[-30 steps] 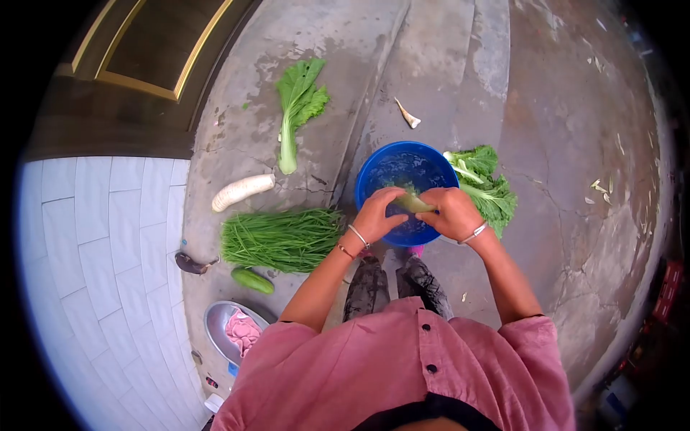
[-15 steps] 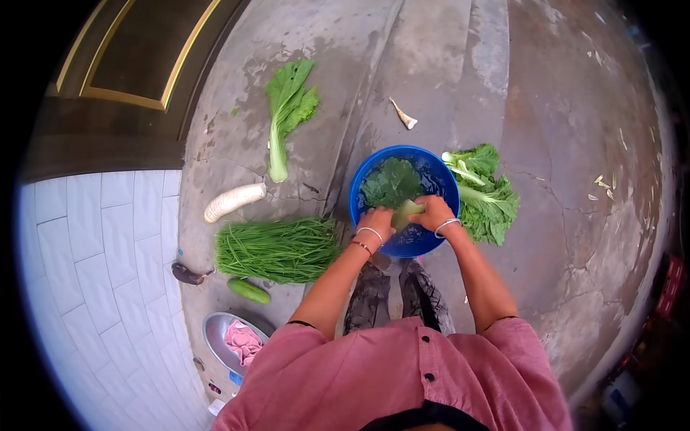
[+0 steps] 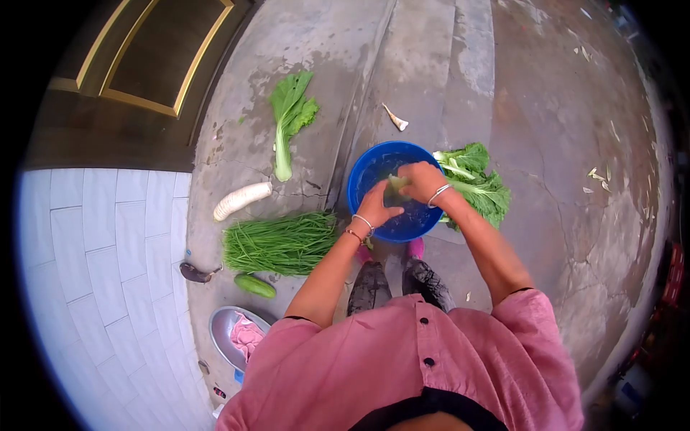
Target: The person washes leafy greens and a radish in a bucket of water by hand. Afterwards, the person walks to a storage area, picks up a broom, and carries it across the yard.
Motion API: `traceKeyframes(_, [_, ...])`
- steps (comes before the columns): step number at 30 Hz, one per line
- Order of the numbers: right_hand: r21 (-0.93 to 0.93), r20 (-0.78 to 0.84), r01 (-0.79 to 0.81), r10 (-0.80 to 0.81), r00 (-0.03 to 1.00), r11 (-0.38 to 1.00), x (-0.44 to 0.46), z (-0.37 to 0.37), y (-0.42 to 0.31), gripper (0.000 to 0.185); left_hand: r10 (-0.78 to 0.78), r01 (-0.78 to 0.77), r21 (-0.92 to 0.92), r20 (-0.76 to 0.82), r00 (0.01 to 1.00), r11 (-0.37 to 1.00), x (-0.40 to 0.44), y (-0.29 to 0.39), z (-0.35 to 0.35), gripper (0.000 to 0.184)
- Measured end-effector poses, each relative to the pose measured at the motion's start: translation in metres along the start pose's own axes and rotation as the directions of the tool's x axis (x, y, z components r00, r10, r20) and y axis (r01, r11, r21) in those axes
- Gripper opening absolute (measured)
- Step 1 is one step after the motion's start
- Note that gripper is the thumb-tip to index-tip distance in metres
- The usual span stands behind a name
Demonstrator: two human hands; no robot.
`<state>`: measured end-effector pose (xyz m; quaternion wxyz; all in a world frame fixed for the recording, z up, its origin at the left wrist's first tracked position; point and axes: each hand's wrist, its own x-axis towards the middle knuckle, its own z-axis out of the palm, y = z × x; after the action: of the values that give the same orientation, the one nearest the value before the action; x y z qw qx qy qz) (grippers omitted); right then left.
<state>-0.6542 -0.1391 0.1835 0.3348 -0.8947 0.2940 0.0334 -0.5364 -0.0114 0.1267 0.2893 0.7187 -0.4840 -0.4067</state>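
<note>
A blue basin (image 3: 357, 167) of water stands on the ground in front of my feet. Over it, my right hand (image 3: 421, 179) is closed around a pale green leaf-vegetable stalk (image 3: 395, 184); the rest of that piece is mostly hidden by my hands and the water. My left hand (image 3: 376, 206) hovers just left of the stalk, its thumb spread away from the fingers. Whether its fingertips touch the stalk I cannot tell. Leafy greens (image 3: 489, 192) lie on the ground against the basin's right side.
Left of the basin lie a bunch of long green chives (image 3: 280, 244), a white radish (image 3: 243, 200), a cucumber (image 3: 255, 286), an eggplant (image 3: 197, 273) and a single leafy green (image 3: 287, 122). A metal bowl (image 3: 224, 337) holds a pink cloth (image 3: 246, 336). A white root piece (image 3: 395, 118) lies beyond the basin.
Both hands have moved up and away from the basin's near side with the stalk. The broad green leaf seen in the water before is now out of sight. My left thumb has spread apart.
</note>
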Motion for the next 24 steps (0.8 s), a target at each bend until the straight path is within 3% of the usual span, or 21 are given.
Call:
traceKeyframes(2, [-0.018, 0.031, 0.131, -0.131, 0.991, 0.991, -0.013, -0.051, -0.029, 0.021, 0.000, 0.000, -0.024, 0.002, 1.000, 1.000, -0.003, 0.032, -0.022, 0.056])
traceKeyframes(4, [0.035, 0.042, 0.180, -0.181, 0.983, 0.983, -0.023, -0.082, -0.045, 0.019, 0.232, -0.245, -0.165, -0.095, 0.968, 0.955, -0.003, 0.046, -0.032, 0.045])
traceKeyframes(5, [0.033, 0.036, 0.177, -0.179, 0.983, 0.984, -0.031, -0.095, -0.053, 0.019, 0.306, -0.330, -0.142, -0.167, 0.937, 0.933, -0.004, 0.056, -0.038, 0.039])
traceKeyframes(8, [0.167, -0.040, 0.255, -0.251, 0.967, 0.952, -0.050, -0.129, -0.074, 0.018, 0.384, -0.416, -0.156, -0.197, 0.902, 0.896, -0.012, 0.097, -0.056, 0.036])
traceKeyframes(14, [0.121, -0.089, 0.323, -0.314, 0.945, 0.938, -0.079, -0.169, -0.092, 0.022, 0.439, -0.485, -0.254, -0.217, 0.872, 0.837, -0.027, 0.151, -0.072, 0.036])
traceKeyframes(17, [0.228, -0.158, 0.274, -0.242, 0.957, 0.934, -0.085, -0.174, -0.083, 0.031, 0.433, -0.489, -0.260, -0.244, 0.868, 0.833, -0.033, 0.167, -0.075, 0.036])
traceKeyframes(19, [0.494, -0.310, 0.428, -0.306, 0.900, 0.757, -0.083, -0.161, -0.062, 0.040, 0.418, -0.485, -0.294, -0.263, 0.870, 0.824, -0.039, 0.175, -0.076, 0.035])
traceKeyframes(20, [0.493, -0.314, 0.433, -0.309, 0.898, 0.755, -0.085, -0.154, -0.052, 0.040, 0.394, -0.468, -0.305, -0.276, 0.877, 0.829, -0.042, 0.179, -0.078, 0.033])
traceKeyframes(23, [0.703, -0.293, 0.263, -0.068, 0.954, 0.661, -0.092, -0.121, -0.018, 0.049, 0.352, -0.445, -0.343, -0.302, 0.886, 0.827, -0.048, 0.191, -0.079, 0.030])
traceKeyframes(24, [0.702, -0.298, 0.270, -0.072, 0.952, 0.659, -0.091, -0.102, -0.005, 0.049, 0.326, -0.431, -0.380, -0.311, 0.893, 0.818, -0.050, 0.193, -0.079, 0.029])
